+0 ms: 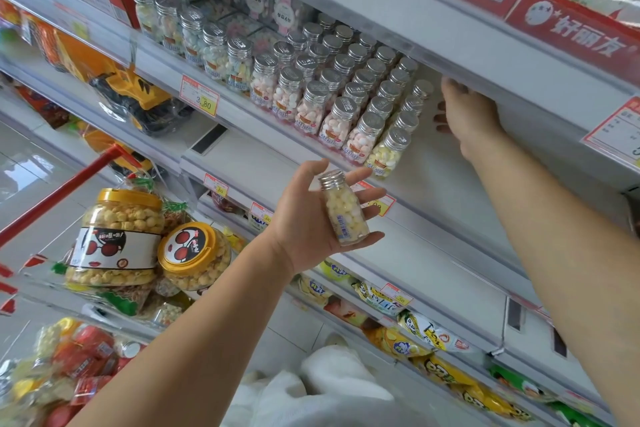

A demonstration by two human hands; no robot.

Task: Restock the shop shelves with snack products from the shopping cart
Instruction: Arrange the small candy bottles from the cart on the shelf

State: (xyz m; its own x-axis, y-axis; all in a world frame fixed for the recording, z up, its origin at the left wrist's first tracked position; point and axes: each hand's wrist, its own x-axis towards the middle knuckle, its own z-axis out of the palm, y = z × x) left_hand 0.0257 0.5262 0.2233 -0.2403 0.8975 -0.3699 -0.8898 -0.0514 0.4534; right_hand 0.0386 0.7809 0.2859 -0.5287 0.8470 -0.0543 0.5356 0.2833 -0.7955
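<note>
As it tilts, clear silver-capped bottle (346, 215), yellow-filled

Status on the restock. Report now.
Left hand holds yellow candy bottle, not yet shelved. Right hand inside shelf beside bottle rows, grip unclear. Bare space there, nothing blocking.

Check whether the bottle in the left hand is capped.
Capped: a silver cap sits on the neck of the bottle. The bottle lies tilted in the left hand, cap toward the shelves.
</note>
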